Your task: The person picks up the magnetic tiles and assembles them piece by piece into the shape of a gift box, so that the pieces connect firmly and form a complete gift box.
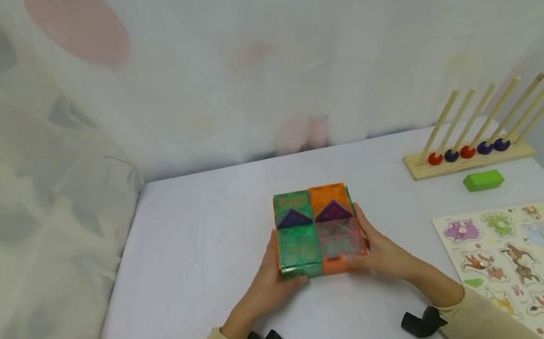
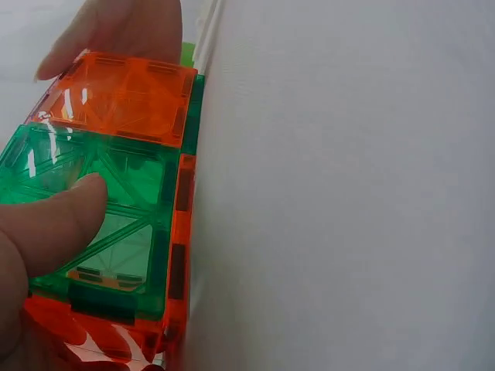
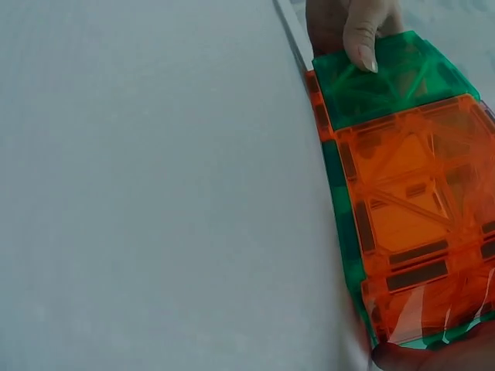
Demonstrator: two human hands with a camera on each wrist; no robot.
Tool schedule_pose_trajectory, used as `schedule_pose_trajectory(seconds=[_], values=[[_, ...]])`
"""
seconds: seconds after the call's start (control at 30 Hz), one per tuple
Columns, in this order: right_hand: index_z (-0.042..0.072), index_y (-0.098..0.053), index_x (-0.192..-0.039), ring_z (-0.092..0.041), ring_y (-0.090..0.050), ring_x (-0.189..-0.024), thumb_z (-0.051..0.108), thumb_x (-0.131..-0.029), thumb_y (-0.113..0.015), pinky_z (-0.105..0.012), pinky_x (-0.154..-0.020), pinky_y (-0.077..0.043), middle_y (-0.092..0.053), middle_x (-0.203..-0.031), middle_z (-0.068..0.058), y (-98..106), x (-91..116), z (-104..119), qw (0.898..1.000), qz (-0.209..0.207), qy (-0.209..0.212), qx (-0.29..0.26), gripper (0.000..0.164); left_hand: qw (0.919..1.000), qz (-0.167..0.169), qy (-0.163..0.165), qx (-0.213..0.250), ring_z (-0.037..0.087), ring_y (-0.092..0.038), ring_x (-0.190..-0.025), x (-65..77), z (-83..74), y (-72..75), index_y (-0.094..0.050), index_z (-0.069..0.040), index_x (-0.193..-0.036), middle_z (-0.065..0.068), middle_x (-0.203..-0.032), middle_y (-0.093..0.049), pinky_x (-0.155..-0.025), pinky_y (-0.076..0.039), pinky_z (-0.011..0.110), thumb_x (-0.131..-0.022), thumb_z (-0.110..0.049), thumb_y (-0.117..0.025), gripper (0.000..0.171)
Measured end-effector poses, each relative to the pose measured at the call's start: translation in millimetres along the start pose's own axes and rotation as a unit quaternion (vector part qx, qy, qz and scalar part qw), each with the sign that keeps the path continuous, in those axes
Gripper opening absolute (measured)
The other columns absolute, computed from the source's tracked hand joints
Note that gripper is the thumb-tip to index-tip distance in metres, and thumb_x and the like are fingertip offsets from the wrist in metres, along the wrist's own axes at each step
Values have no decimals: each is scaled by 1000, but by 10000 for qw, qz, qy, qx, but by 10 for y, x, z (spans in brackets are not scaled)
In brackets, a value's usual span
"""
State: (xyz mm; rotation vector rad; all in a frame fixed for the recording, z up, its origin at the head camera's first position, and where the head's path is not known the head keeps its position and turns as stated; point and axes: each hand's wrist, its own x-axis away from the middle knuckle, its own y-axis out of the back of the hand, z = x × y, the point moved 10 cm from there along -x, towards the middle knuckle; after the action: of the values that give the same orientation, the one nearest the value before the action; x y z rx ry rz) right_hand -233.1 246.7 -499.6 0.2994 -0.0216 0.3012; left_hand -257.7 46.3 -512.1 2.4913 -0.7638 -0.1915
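A block built of see-through magnetic tiles (image 1: 298, 246), green, orange and pinkish, sits at the middle of the white table. Two small purple triangle tiles (image 1: 333, 211) show side by side across its upper face. My left hand (image 1: 271, 278) grips the block's left side, its thumb (image 2: 66, 220) lying over a green tile in the left wrist view. On the opposite side my right hand (image 1: 387, 255) holds the block, with the thumb at the orange tile of the near face. In the right wrist view, right-hand fingers (image 3: 441, 357) show at the block's bottom edge.
At the back right stands a wooden rack (image 1: 471, 162) with slanting pegs and red and dark blue beads. A green block (image 1: 483, 181) lies in front of it. Nearer, an animal peg puzzle board (image 1: 517, 221) covers the right side. Patterned curtains (image 1: 258, 78) hang behind the table.
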Motion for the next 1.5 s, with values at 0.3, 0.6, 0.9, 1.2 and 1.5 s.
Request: schedule_pose_trajectory(seconds=[0.3, 0.6, 0.9, 1.2, 1.5], values=[[27, 18, -151, -35, 7, -148, 28, -95, -60, -63, -114, -4, 11, -162, -9, -7, 9, 17, 9995, -288, -76, -51, 96, 9982, -580, 106, 130, 23, -12, -148, 50, -187, 92, 11, -22, -154, 7, -163, -3, -117, -20, 51, -72, -17, -83, 124], [21, 18, -153, -33, 6, -148, 35, -99, -52, -60, -116, -4, 10, -162, -9, -61, 12, -16, 9969, -709, -296, -176, 89, 9969, -781, 23, -5, 22, -9, -149, 61, -224, 48, 11, -19, -154, 5, -163, -1, -118, -18, 49, -76, -13, -78, 119], [20, 13, -154, -33, 2, -149, 39, -102, -42, -58, -117, -6, 7, -162, -10, -28, 23, 36, 9958, -839, -357, 51, 78, 9862, -1035, -99, -1291, 29, -17, -146, 102, -337, 110, 6, -7, -154, 14, -161, -6, -115, -27, 46, -76, -20, -82, 118], [13, 14, -153, -33, 8, -148, 35, -106, -29, -58, -117, -2, 11, -161, -14, 8, 20, 71, 9984, -466, -241, -193, 68, 9937, -517, -72, -989, 26, -12, -148, 121, -289, 124, 7, -12, -155, 12, -162, -2, -117, -23, 47, -78, -26, -81, 117], [3, -4, -154, -40, 3, -147, 46, -104, -18, -58, -117, -1, 2, -159, -24, 832, -353, 608, 9837, -539, -271, 1692, 67, 9978, 498, 391, 184, 36, -17, -146, -336, -343, 990, -8, -22, -156, 2, -163, -6, -117, -23, 51, -86, -39, -71, 96]])
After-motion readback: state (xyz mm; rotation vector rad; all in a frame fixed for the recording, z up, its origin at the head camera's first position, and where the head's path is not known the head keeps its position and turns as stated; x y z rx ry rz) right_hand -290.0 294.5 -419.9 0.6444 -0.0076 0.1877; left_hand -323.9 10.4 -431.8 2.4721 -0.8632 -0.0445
